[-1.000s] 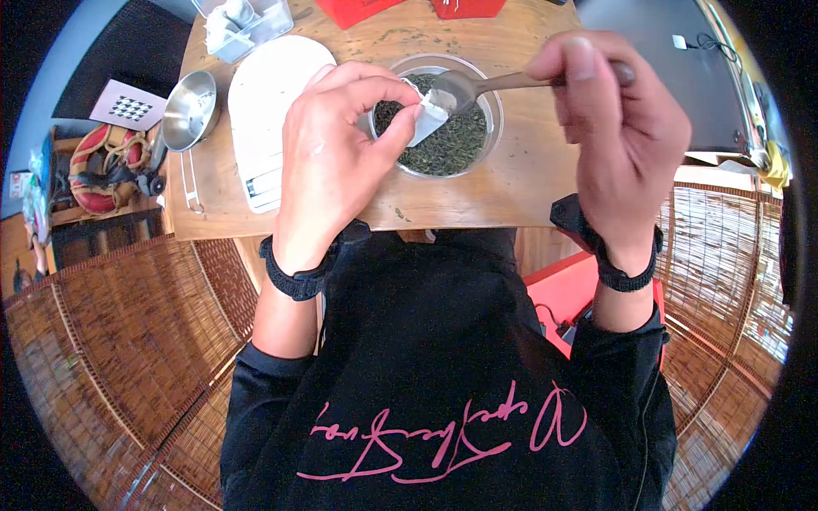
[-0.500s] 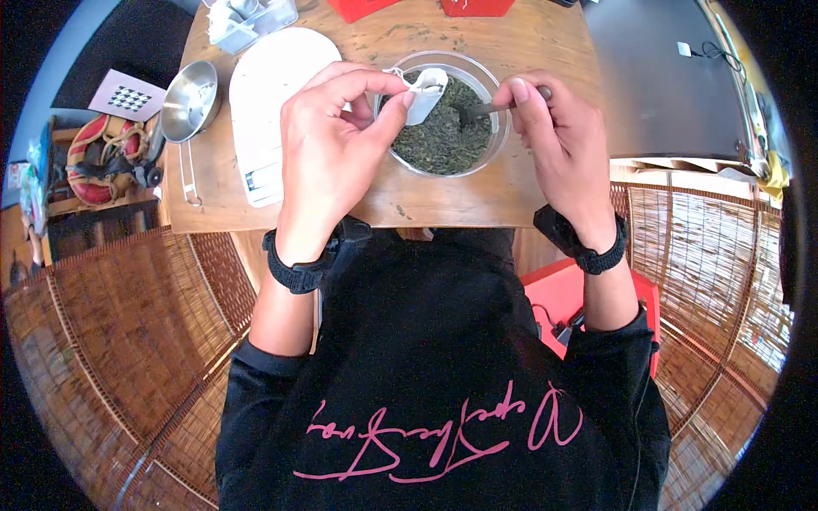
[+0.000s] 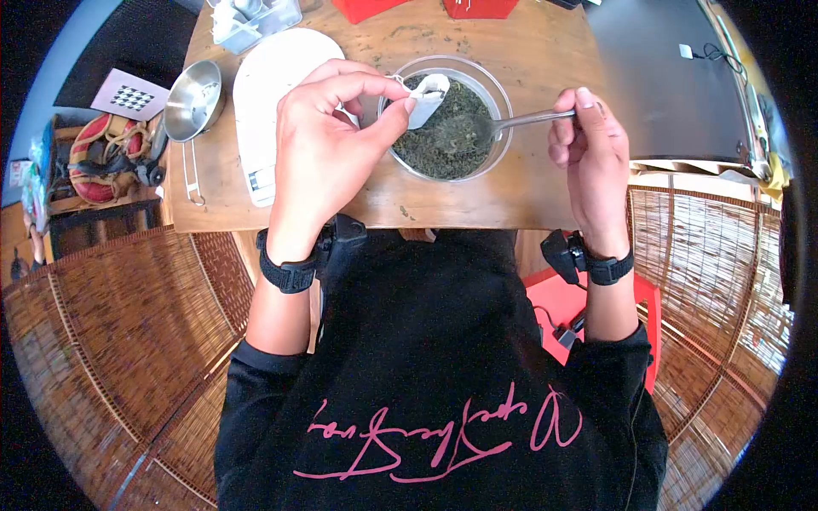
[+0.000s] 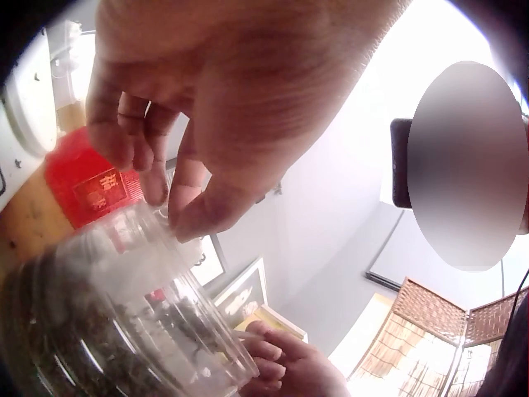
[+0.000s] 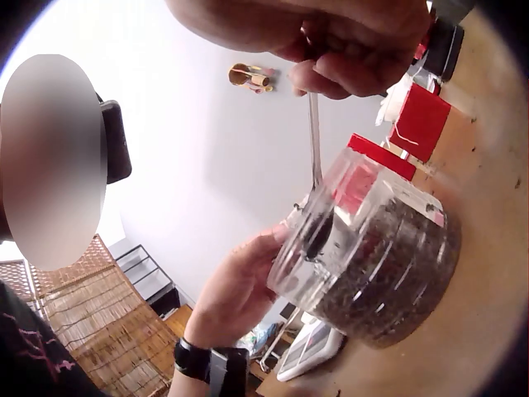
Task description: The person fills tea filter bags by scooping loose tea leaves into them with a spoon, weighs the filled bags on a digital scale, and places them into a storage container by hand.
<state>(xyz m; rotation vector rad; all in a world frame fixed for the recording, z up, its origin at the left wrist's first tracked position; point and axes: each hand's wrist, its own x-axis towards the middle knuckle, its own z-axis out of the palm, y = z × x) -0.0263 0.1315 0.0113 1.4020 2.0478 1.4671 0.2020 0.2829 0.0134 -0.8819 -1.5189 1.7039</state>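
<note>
1. The left hand (image 3: 319,149) pinches a small white bag (image 3: 426,106) between the thumb and the index finger; the other fingers are bent loosely.
2. The bag is pale, thin and soft, with its mouth open and rounded. It hangs tilted above the left part of the jar opening.
3. The right hand (image 3: 596,149) holds the end of a spoon (image 3: 537,117) between the thumb and the fingers. The spoon is of grey metal, and its bowl is inside the jar, near the bag. It seems to carry some leaves, but its bowl is too dark to be sure.
4. The jar (image 5: 339,256) is clear, round and wide, with ribbed walls. Dark green dried leaves (image 3: 439,157) fill its lower part.
5. To the left, a white scale (image 3: 273,94) lies flat on the wooden table (image 3: 545,187), and beyond it stands a shiny metal pan (image 3: 194,100) with a long handle.
6. At the far edge, a clear box (image 3: 256,34) contains white things, and near it is a red box (image 3: 481,8).
</note>
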